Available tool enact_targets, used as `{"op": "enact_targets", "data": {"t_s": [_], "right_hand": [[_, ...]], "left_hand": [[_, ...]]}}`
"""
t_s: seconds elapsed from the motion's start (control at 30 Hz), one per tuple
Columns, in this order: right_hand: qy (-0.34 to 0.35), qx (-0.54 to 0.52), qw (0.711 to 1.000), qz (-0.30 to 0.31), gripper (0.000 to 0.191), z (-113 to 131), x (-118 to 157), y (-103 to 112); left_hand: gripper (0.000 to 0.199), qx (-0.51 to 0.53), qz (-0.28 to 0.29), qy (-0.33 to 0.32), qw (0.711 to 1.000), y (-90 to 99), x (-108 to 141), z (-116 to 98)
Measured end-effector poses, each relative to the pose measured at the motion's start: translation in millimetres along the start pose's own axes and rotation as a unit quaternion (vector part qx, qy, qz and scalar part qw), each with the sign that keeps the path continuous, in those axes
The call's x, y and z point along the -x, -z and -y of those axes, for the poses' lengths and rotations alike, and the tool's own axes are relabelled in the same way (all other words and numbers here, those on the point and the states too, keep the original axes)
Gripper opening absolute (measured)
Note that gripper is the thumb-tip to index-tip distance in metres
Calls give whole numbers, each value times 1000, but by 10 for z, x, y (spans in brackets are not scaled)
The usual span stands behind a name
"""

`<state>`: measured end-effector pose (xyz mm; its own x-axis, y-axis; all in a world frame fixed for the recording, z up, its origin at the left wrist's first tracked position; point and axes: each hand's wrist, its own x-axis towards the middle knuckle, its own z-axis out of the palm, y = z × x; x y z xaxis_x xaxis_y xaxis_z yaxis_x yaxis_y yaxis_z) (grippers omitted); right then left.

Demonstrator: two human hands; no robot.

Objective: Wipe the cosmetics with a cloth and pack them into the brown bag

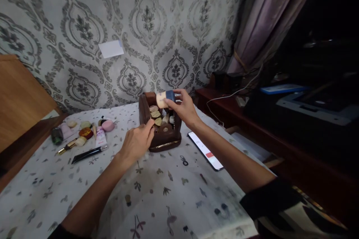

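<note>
A brown zippered cosmetic bag (165, 143) stands open on the patterned cloth, with several small items inside, some of them yellowish and shell-like. My left hand (138, 140) grips the bag's near left edge, thumb and fingers closed on it. Above the bag's far right part, my right hand (183, 106) holds a small jar (161, 100) with a cream body and a dark blue cap. The jar lies sideways between thumb and fingers, cap toward the palm. Part of the bag's contents is hidden by the jar and my hands.
Left of the bag lie a black tube (86, 155), a white and pink tube (101, 138), a pink round item (108, 125), a dark green bottle (57, 135) and other cosmetics. A lit phone (206, 151) rests beside my right forearm. A white cable (232, 94) trails at right.
</note>
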<state>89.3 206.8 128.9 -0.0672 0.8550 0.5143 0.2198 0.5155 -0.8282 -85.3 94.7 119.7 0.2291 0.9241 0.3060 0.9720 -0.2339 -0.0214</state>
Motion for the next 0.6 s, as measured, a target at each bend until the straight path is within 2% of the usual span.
{"op": "enact_targets", "data": {"t_s": [0.1,0.17,0.27,0.37,0.6], "right_hand": [[52,169,982,60,51,126,-169,-22],[76,277,951,113,53,209,-284,-88],[64,393,900,178,52,246,-442,-247],[33,444,864,233,50,169,-588,-421],[-9,462,836,296,54,-43,-872,-670]], "left_hand": [[28,21,-11,5,1000,-55,11,18],[28,27,-12,6,1000,-76,12,22],[28,32,-14,5,999,-95,15,28],[29,34,-14,7,999,-104,19,36],[32,15,0,15,1000,-123,7,23]]}}
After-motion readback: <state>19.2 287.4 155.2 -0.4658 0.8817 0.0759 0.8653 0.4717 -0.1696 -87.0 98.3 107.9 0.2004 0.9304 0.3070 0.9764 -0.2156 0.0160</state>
